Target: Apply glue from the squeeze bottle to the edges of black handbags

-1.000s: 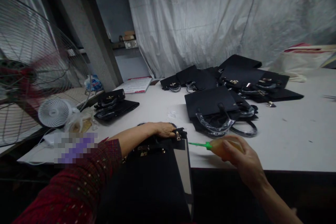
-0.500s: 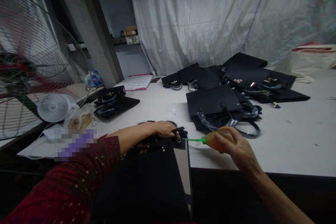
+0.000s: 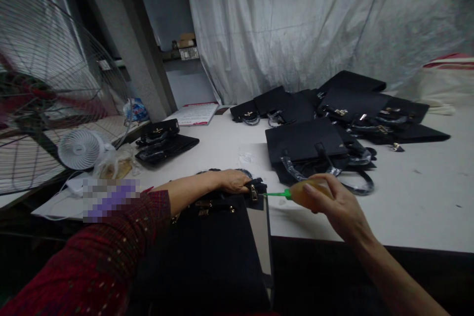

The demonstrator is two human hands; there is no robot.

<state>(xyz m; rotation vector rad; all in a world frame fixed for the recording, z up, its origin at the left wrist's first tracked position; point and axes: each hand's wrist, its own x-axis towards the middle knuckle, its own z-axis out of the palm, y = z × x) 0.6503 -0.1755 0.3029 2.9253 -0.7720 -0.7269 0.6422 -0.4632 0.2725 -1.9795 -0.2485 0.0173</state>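
Observation:
A black handbag (image 3: 207,252) with gold fittings hangs over the near edge of the white table (image 3: 407,207). My left hand (image 3: 231,180) is closed over the bag's top edge, beside a small gold clasp (image 3: 254,191). My right hand (image 3: 333,202) grips a small amber squeeze bottle (image 3: 305,192) with a green nozzle. The nozzle tip points left and nearly touches the bag's top corner by the clasp.
Several black handbags (image 3: 333,118) with wrapped handles lie piled on the table's far side, two more (image 3: 163,140) at the left. A large standing fan (image 3: 48,94) and a small white fan (image 3: 81,148) stand at the left. A grey plastic sheet hangs behind.
My right hand has carried the bottle left and slightly up, bringing the green nozzle from a gap away to the bag's top corner. My left hand has stayed on the bag.

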